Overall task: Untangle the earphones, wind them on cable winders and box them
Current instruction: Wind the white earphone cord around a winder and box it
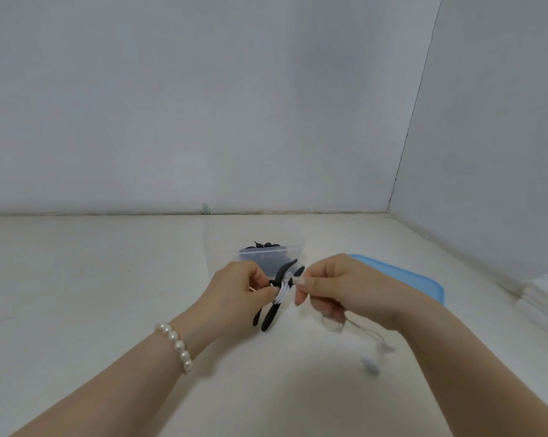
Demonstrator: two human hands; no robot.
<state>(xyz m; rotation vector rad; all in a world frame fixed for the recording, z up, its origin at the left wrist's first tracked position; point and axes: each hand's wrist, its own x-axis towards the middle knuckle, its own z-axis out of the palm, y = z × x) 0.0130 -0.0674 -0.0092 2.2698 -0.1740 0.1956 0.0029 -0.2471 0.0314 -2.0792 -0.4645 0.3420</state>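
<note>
Both my forearms come into view bare, no sleeves on either. On my left wrist sits a bracelet of round white pearl-like beads, glossy, strung in a single row. My left hand wears no rings I can see; my right hand neither, fingernails pale and rounded.
</note>
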